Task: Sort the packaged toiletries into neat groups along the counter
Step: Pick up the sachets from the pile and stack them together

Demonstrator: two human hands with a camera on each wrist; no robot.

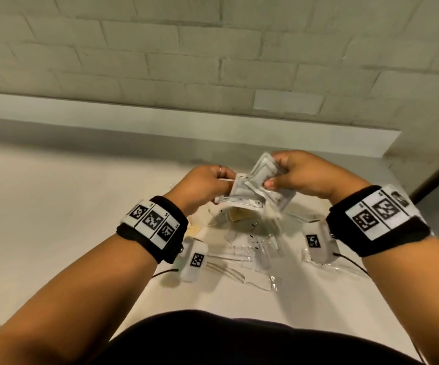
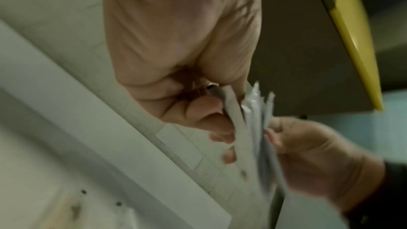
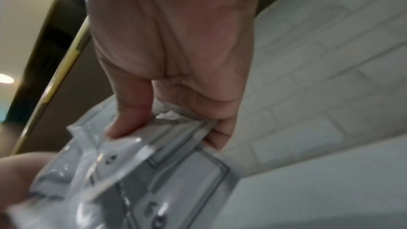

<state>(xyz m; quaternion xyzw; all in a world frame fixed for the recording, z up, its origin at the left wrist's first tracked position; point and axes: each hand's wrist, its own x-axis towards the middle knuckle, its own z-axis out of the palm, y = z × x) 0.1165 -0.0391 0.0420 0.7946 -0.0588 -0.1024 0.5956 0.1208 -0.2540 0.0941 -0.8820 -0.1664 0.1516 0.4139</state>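
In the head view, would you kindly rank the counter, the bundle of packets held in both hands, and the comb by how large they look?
1. The counter, by far the largest.
2. The bundle of packets, held above it by the left hand and right hand.
3. The comb, partly hidden by the left wrist, so its place is unsure.

No word or number can be read anywhere. The wristbands [image 1: 152,223] carry only black-and-white square code markers, and the print on the clear packets [image 3: 154,171] is too blurred to make out.
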